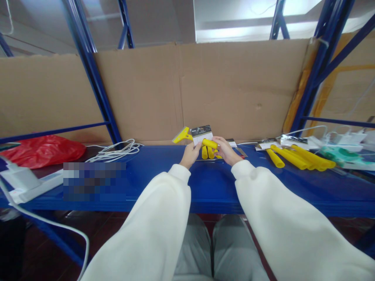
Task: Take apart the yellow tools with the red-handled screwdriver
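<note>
Above the blue shelf top, both my hands are on a yellow scraper with a wide flat head pointing left. My left hand pinches it around the middle, where a black-and-white header card covers part of it. At the handle's right end, the fingers of my right hand are closed on the yellow tube. Just below and behind my hands lie more yellow handles, partly hidden. A small white-and-black card shows beyond my right hand.
On the right lie several yellow-handled scrapers with cards. White cables, a red plastic bag and a white power strip are at left. Cardboard stands along the back between blue posts.
</note>
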The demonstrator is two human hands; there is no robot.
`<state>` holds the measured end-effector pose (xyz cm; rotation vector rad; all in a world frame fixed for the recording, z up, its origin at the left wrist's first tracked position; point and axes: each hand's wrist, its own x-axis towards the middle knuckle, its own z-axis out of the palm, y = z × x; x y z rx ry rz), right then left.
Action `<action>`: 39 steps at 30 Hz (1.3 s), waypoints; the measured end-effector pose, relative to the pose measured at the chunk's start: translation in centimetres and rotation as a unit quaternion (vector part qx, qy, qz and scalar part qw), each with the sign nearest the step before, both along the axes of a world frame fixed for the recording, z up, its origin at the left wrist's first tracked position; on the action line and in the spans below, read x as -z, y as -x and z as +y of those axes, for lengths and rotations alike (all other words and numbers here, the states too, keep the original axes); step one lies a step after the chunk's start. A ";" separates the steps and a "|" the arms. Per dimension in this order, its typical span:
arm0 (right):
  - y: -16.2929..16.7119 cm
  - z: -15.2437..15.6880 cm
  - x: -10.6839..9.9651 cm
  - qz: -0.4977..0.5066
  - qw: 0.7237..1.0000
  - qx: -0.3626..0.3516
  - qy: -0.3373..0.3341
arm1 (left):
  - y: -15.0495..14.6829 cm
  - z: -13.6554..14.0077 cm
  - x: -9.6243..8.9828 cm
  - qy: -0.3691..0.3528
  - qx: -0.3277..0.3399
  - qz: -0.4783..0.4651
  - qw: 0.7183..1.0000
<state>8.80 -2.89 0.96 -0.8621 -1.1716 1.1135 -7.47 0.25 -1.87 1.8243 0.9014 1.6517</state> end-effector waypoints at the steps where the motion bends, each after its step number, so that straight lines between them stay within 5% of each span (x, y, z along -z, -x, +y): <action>1: -0.2 0.2 0.1 0.009 1.000 0.019 -0.010 | 0.1 -0.1 -0.1 -0.008 -0.019 0.009 1.000; 6: -0.9 1.1 0.3 0.039 0.998 0.024 -0.044 | 0.1 -0.9 -0.4 -0.026 -0.088 0.049 0.995; 24: -0.4 2.1 0.9 0.061 0.996 -0.064 -0.021 | 0.0 -2.4 -1.1 -0.039 -0.148 0.087 0.984; 39: -0.5 1.8 0.4 0.031 0.996 0.009 -0.078 | 0.6 -1.9 -1.3 -0.008 -0.141 -0.015 0.990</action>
